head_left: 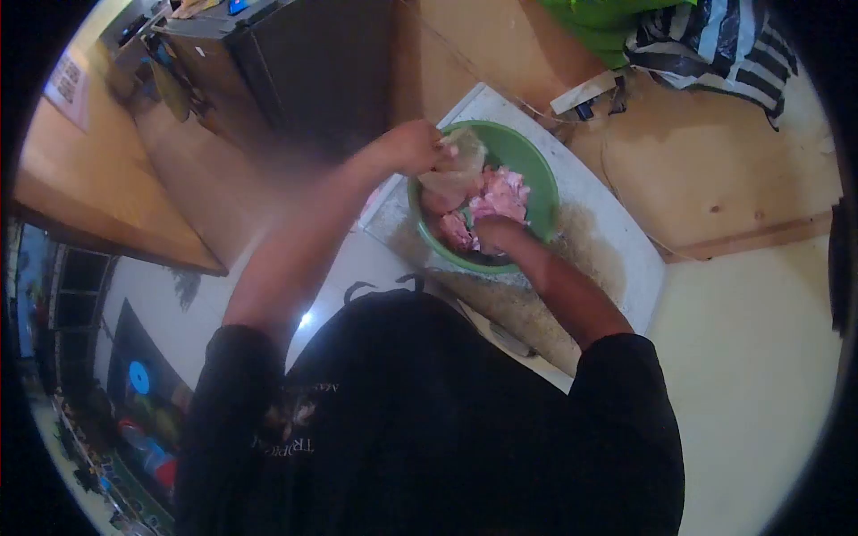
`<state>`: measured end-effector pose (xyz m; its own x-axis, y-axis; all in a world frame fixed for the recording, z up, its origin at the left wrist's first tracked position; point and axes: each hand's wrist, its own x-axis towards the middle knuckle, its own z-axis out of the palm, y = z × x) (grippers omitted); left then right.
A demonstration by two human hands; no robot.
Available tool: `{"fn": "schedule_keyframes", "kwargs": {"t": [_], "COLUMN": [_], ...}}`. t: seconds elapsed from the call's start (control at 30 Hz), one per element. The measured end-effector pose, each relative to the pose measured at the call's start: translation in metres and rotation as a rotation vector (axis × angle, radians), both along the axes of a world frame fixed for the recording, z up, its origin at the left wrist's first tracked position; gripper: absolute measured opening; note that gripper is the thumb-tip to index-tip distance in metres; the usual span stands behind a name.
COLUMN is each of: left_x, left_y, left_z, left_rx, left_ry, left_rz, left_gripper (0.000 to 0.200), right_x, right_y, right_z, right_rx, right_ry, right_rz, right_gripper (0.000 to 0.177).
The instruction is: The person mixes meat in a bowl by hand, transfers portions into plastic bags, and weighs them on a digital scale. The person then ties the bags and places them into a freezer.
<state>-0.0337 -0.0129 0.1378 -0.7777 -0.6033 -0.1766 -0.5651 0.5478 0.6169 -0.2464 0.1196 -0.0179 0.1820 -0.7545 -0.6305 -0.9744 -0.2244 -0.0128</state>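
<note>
The left hand (pixel 416 147) was closed on the top of a thin, see-through, yellowish plastic bag (pixel 465 156) at the edge of a round green plastic bowl (pixel 542 165). The bag hung down into the bowl. The right hand (pixel 496 234) was down in the bowl, touching the wet pink chunks of raw meat (pixel 502 192). Its fingers were hidden, so I cannot tell if they gripped any. The meat lay in the bowl, next to the bag. The bowl sat on a flat white tabletop with brown stains (pixel 639 268), near a light brown wooden wall (pixel 715 170).
</note>
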Motion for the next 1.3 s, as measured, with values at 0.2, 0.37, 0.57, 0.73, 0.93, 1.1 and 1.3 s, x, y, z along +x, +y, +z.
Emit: {"fn": "schedule_keyframes", "kwargs": {"t": [0.2, 0.37, 0.57, 0.73, 0.93, 1.1, 1.3], "left_x": [-0.022, -0.014, 0.019, 0.023, 0.026, 0.022, 0.024], "left_y": [0.018, 0.048, 0.075, 0.077, 0.047, 0.034, 0.022], "left_z": [-0.027, -0.018, -0.05, -0.05, -0.058, -0.044, -0.04], "left_rx": [0.365, 0.412, 0.606, 0.689, 0.435, 0.503, 0.509], "left_ry": [0.459, 0.619, 0.784, 0.869, 0.721, 0.765, 0.761], "left_rz": [0.212, 0.234, 0.263, 0.29, 0.376, 0.361, 0.325], "left_gripper": [0.038, 0.032, 0.028, 0.029, 0.035, 0.034, 0.033], "right_x": [-0.017, -0.019, -0.059, -0.062, -0.06, -0.04, -0.005], "right_y": [-0.009, 0.012, 0.023, 0.02, 0.01, 0.006, 0.016], "right_z": [-0.023, 0.052, 0.044, 0.062, 0.065, -0.005, 0.021], "right_rx": [0.206, 0.021, 0.134, -0.043, -0.313, 0.089, -0.032], "right_ry": [-0.051, -0.478, -1.183, -1.18, -0.585, -0.176, -0.039], "right_rz": [-0.027, -0.508, -0.925, -0.897, -0.459, -0.121, -0.18], "right_gripper": [0.034, 0.038, 0.02, 0.022, 0.03, 0.028, 0.054]}}
